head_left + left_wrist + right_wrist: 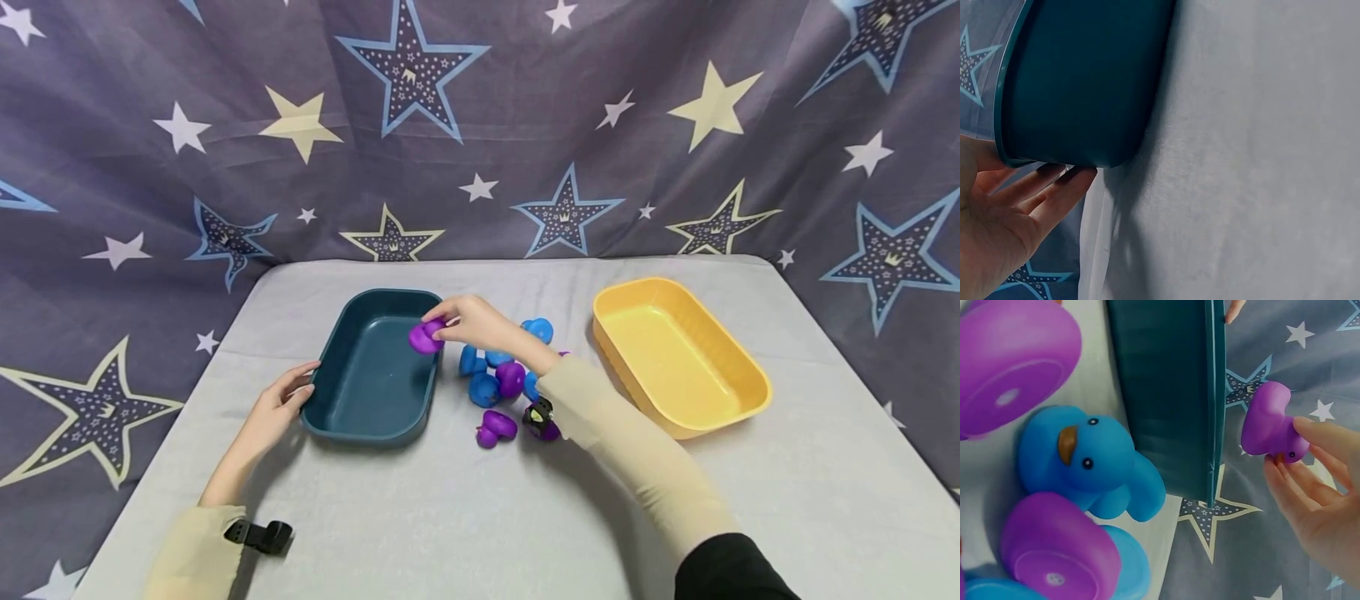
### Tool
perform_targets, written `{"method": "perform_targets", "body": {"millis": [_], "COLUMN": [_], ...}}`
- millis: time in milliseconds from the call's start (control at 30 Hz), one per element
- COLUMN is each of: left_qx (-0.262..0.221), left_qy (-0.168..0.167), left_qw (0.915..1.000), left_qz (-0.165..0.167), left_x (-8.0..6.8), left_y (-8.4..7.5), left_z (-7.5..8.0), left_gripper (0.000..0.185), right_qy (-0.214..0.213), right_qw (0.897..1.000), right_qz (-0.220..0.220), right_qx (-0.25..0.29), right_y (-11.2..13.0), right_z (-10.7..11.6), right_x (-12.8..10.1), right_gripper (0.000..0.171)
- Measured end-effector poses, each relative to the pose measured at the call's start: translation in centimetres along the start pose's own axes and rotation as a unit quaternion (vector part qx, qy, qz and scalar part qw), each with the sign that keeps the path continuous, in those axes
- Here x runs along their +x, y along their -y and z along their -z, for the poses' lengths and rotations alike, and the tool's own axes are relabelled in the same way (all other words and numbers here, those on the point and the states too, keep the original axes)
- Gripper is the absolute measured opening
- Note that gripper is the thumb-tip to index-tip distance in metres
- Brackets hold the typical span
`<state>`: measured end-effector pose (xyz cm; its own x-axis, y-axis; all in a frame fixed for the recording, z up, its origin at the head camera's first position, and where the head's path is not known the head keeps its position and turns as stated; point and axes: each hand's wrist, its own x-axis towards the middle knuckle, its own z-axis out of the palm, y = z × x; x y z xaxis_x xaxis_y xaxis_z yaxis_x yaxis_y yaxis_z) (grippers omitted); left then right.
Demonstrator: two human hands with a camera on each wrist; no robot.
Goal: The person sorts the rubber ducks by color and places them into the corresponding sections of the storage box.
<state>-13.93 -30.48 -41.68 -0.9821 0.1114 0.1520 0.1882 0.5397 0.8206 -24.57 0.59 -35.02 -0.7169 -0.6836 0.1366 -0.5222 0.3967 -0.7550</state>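
A purple toy duck (426,337) is pinched by its head between the thumb and fingers of my right hand (480,323). In the head view it overlaps the right rim of the dark teal bin (367,375); the right wrist view shows the purple duck (1269,422) raised above the bin's rim level. My left hand (276,408) touches the left side of the teal bin, and in the left wrist view its straight fingers (1063,197) rest against the bin's outer wall. Nothing lies inside the bin's visible floor.
Several blue toy ducks (483,389) and purple toy ducks (511,379) lie in a loose heap right of the teal bin, partly behind my right forearm. A yellow bin (682,358) stands at the right. A star-patterned cloth (480,150) hangs behind the white-covered table (420,533).
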Motion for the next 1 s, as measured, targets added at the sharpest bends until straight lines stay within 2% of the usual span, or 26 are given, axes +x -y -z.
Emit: {"method": "perform_targets", "body": {"millis": [200, 333, 500, 767, 1000], "left_qx": [0.015, 0.018, 0.018, 0.009, 0.003], "left_qy": [0.007, 0.011, 0.012, 0.009, 0.011], "left_qw": [0.9996, 0.9992, 0.9992, 0.9996, 0.9995], "left_qz": [0.021, 0.033, 0.033, 0.024, 0.030], "left_x": [0.1, 0.0, 0.0, 0.0, 0.0], "left_y": [-0.1, -0.5, -0.4, -0.5, -0.4], "left_z": [0.1, 0.1, 0.1, 0.0, 0.0], "left_gripper": [0.042, 0.042, 0.041, 0.040, 0.041], "right_qy": [-0.002, 0.000, -0.003, -0.019, -0.024], "right_qw": [1.000, 1.000, 0.999, 0.998, 0.998], "right_qz": [-0.009, -0.017, -0.036, -0.051, -0.063], "right_qx": [-0.011, 0.000, 0.013, 0.009, -0.002], "right_y": [-0.1, -0.3, -0.6, -1.5, -2.0], "right_z": [-0.3, -0.5, -0.8, -1.4, -2.1], "right_x": [1.5, 2.4, 3.1, 4.2, 5.1], "right_gripper": [0.028, 0.028, 0.028, 0.027, 0.027]}}
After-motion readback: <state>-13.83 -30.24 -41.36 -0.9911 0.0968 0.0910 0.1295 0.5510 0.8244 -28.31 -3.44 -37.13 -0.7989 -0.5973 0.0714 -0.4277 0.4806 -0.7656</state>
